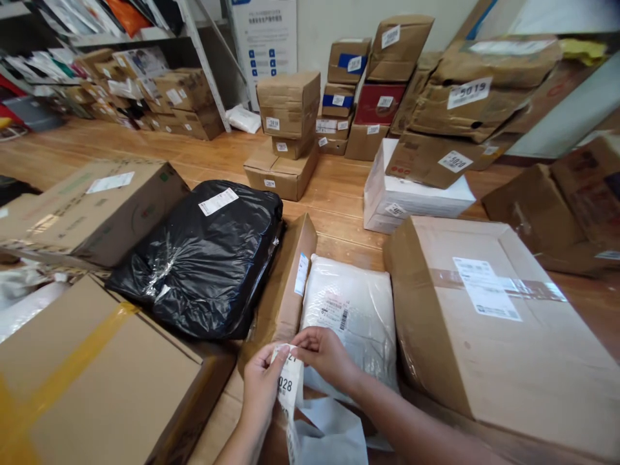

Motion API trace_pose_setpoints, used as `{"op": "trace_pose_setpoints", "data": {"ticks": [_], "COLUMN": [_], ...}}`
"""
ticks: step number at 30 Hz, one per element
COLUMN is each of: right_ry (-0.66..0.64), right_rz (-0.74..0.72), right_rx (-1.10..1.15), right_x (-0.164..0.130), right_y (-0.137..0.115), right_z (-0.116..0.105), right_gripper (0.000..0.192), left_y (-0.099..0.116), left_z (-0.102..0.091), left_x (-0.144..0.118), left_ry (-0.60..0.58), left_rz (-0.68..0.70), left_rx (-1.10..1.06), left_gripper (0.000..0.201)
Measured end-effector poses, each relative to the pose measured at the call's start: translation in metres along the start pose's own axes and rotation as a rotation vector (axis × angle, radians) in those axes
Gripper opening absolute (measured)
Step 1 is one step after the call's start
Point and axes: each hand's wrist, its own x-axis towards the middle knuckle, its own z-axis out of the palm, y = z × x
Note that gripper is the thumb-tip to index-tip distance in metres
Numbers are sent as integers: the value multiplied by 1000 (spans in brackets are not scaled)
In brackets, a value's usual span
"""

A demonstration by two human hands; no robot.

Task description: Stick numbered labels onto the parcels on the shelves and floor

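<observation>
While over a white parcel (356, 310), left hand (259, 381), right hand (324, 352), fingertips pinching label strip (289, 381).

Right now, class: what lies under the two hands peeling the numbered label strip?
Beneath the left hand, right hand and label strip lies a white plastic parcel with a barcode label. Its lower edge and whatever is below it are covered.

Single head-worn camera, looked forward and down from above, close over both hands (290, 374) at bottom centre, wooden floor (339, 187) and stacked cardboard parcels (290, 110) farther ahead.
</observation>
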Motion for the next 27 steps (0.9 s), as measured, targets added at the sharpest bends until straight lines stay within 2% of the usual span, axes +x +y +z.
{"op": "trace_pose_setpoints", "data": {"ticks": [2, 4, 5, 7, 9, 10, 13, 17, 21, 22, 24, 27], "right_ry": [-7, -13, -2, 62, 126, 143, 133, 128, 19, 7, 30, 209], "right_rz": [8, 24, 18, -42, -138, -179, -222, -216, -18, -2, -59, -208], "right_rx": [-27, -25, -35, -106, -233, -295, -409, -396, -172, -157, -191, -255], "right_x": [4, 6, 6, 8, 9, 9, 12, 20, 25, 24, 25, 44], "right_y": [-4, -6, -7, -11, -15, -17, -22, -23, -25, -26, -29, -37], "right_z": [2, 4, 5, 6, 4, 3, -2, -4, -2, -1, -3, -21], "right_gripper": [34, 32, 29, 22, 12, 9, 9, 10, 28, 29, 27, 26], "left_y": [5, 10, 12, 16, 21, 23, 26, 25, 23, 24, 28, 35], "left_z": [-1, 0, 1, 3, 4, 5, 7, 7, 8, 8, 11, 15], "left_x": [4, 7, 8, 9, 10, 11, 13, 20, 27, 28, 29, 22], "left_ry": [47, 130, 131, 27, -97, -120, -53, 34, 139, 131, 67, -34], "left_rz": [48, 102, 102, 47, -37, -68, -86, 29, 137, 141, 120, 39], "left_rx": [39, 51, 38, -12, -65, -86, -68, 101, 272, 285, 256, 222], "left_gripper": [35, 34, 35, 31, 40, 46, 47, 40, 42, 41, 37, 34]}}
